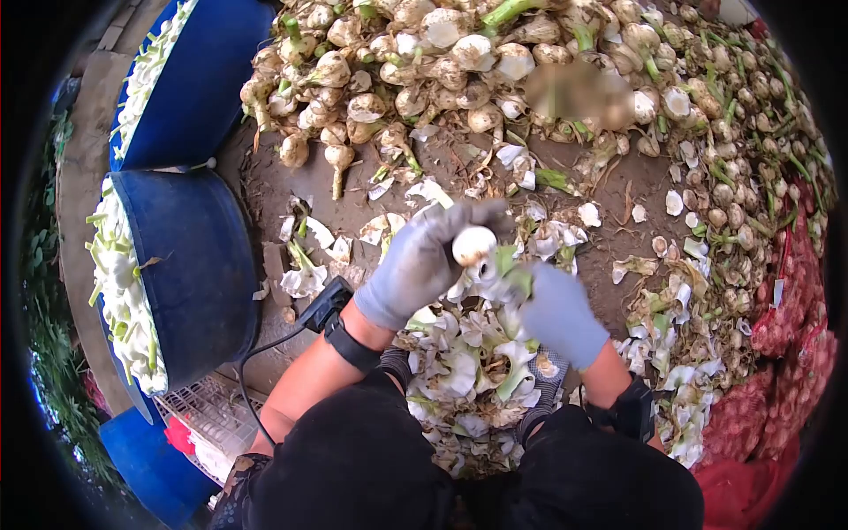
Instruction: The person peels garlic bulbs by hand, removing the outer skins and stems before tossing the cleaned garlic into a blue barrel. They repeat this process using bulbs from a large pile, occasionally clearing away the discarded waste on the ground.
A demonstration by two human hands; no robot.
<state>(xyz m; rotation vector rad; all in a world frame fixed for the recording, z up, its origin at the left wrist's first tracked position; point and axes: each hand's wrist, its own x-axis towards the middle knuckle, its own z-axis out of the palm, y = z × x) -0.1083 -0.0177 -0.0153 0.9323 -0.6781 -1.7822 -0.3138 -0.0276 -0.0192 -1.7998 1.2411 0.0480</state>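
Wearing a grey glove, my left hand (420, 262) is closed around a white garlic bulb (474, 246), whose rounded end faces up between thumb and fingers. My right hand (558, 311), also gloved, is just to the right of the bulb, beside a green and white leafy piece (514, 276); its fingertips are smeared by motion, so its grip is unclear. Beneath both hands lies a heap of peeled white and green skins (468, 362) between my feet.
A large pile of unpeeled bulbs (442, 62) spreads across the top and right. Two blue tubs (199, 256) of peeled bulbs stand at the left, above a plastic crate (208, 411). Red mesh sacks (777, 353) lie at the right.
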